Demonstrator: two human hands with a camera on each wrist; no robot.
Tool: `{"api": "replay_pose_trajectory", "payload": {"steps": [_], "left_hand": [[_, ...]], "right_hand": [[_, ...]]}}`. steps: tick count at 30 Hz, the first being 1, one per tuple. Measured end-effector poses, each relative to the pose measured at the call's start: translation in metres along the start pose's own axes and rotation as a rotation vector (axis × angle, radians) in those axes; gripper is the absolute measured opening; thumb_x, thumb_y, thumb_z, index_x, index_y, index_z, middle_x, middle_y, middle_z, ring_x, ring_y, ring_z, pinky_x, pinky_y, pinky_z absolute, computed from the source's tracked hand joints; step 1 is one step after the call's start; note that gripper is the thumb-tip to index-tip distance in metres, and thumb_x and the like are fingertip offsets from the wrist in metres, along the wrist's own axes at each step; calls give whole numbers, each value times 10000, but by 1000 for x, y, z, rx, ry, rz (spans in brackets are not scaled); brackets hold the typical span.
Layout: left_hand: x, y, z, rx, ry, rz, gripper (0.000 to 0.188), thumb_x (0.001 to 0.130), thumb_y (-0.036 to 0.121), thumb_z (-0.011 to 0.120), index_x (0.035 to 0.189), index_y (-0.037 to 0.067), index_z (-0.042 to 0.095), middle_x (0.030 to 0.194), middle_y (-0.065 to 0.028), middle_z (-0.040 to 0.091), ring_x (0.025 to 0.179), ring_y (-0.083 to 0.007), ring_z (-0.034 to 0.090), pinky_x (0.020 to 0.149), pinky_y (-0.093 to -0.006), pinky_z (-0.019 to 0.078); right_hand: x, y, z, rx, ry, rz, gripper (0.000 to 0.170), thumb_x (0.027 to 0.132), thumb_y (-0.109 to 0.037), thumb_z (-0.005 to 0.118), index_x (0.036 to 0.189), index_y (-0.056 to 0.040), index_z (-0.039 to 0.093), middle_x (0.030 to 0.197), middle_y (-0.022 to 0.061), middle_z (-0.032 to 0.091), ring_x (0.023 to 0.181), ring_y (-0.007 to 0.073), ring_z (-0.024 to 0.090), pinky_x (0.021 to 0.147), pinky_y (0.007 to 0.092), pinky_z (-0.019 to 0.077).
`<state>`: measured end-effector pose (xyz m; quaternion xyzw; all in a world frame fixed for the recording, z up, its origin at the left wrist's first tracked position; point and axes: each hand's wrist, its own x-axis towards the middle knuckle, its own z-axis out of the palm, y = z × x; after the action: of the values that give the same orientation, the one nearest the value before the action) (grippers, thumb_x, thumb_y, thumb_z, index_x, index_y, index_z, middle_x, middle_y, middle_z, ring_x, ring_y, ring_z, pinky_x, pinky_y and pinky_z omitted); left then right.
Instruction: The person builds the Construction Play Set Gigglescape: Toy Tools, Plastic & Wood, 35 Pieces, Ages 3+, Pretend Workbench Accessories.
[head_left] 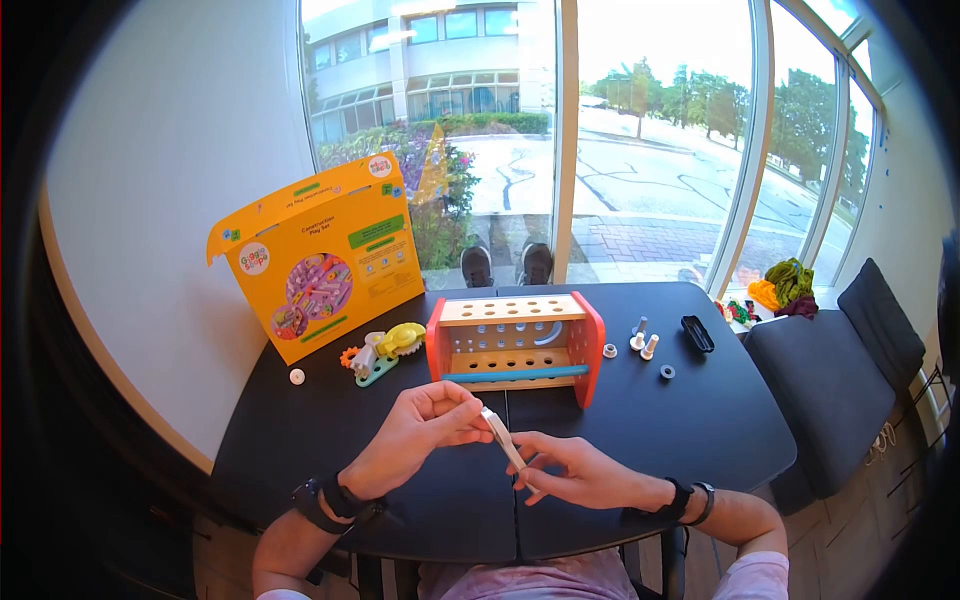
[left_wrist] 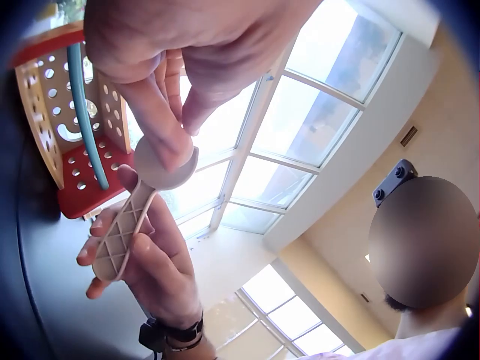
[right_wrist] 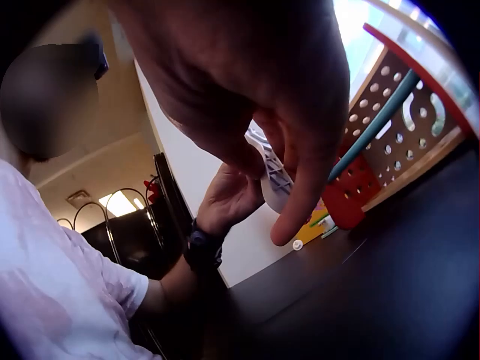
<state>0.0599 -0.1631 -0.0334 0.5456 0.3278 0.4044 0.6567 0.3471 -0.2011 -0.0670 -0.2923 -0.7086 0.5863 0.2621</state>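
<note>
At the far left of the black table (head_left: 690, 430) stands a yellow box (head_left: 375, 285) printed "Construction Play Set" — tilted, with its top flap up — near a pale wall (head_left: 165, 250). A small black case (head_left: 697, 334) lies at the table's far right. Further right is a dark chair (head_left: 825, 365), with a heap of green, orange and maroon cloth (head_left: 793, 285) by its far side. Tall windows (head_left: 566, 150) show a building (head_left: 400, 55) at left and trees (head_left: 700, 100) at right.
</note>
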Motion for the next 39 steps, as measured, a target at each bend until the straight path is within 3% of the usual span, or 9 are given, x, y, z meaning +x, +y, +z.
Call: {"api": "replay_pose_trajectory", "payload": {"steps": [8, 15, 18, 19, 22, 23, 27, 36, 39], "left_hand": [[6, -10, -6, -25, 94, -11, 198, 1173, 221, 654, 1187, 27, 689, 1070, -120, 808, 987, -180, 825, 854, -252, 674], [9, -10, -35, 118, 238, 78, 195, 1137, 220, 707, 1224, 50, 667, 861, -30, 739, 750, -116, 758, 610, -214, 576], [23, -21, -59, 158, 350, 191, 183, 1115, 185, 726, 1226, 59, 653, 955, -43, 743, 761, -98, 738, 593, -204, 534], [27, -27, -69, 199, 402, 217, 375, 1078, 208, 781, 1357, 5, 635, 1148, -100, 763, 902, -156, 787, 725, -268, 626], [40, -45, -84, 522, 316, 308, 596, 1052, 206, 807, 1542, -30, 563, 1356, -159, 742, 1054, -226, 807, 890, -346, 657], [41, -48, -86, 541, 252, 276, 701, 1037, 189, 816, 1622, -50, 513, 1425, -196, 742, 1155, -286, 806, 1003, -399, 642], [46, -48, -75, 593, 203, 207, 542, 1032, 122, 806, 1508, -73, 634, 1377, -195, 782, 1216, -282, 794, 1021, -380, 639], [61, -44, -44, 692, 142, 226, 598, 1036, 76, 770, 1573, -89, 567, 1367, -248, 784, 1203, -301, 801, 1032, -385, 650], [66, -46, -40, 676, 141, 219, 478, 1050, 66, 776, 1494, -62, 654, 1340, -167, 802, 1198, -245, 796, 1019, -366, 639]], "right_hand": [[8, 10, 6, 533, -137, 247, 480, 1220, -222, 531, 1656, -49, 429, 1423, 147, 639, 1279, 246, 712, 1087, 471, 662], [13, 16, 8, 627, -147, 276, 475, 1226, -247, 519, 1652, -54, 437, 1456, 154, 621, 1321, 274, 697, 1149, 482, 624], [13, 19, 5, 644, -130, 266, 477, 1225, -246, 525, 1653, -54, 438, 1454, 155, 618, 1331, 288, 696, 1151, 486, 622], [13, 20, 4, 639, -121, 268, 478, 1224, -246, 527, 1652, -53, 439, 1453, 155, 618, 1334, 291, 695, 1152, 488, 621], [12, 24, 2, 634, -94, 274, 474, 1222, -243, 533, 1647, -54, 444, 1442, 155, 621, 1335, 296, 695, 1151, 496, 621], [11, 25, 1, 634, -86, 277, 472, 1221, -242, 534, 1645, -54, 446, 1438, 155, 622, 1334, 297, 695, 1151, 499, 621], [9, 28, -2, 602, -24, 308, 484, 1220, -205, 523, 1668, -48, 430, 1456, 168, 636, 1350, 316, 696, 1152, 511, 618], [6, 39, -14, 589, 103, 317, 404, 1203, -194, 558, 1561, -20, 492, 1398, 150, 636, 1297, 288, 708, 1140, 478, 634], [7, 44, -18, 574, 131, 311, 411, 1200, -182, 557, 1570, -18, 487, 1406, 149, 639, 1302, 292, 709, 1145, 477, 631]]}}
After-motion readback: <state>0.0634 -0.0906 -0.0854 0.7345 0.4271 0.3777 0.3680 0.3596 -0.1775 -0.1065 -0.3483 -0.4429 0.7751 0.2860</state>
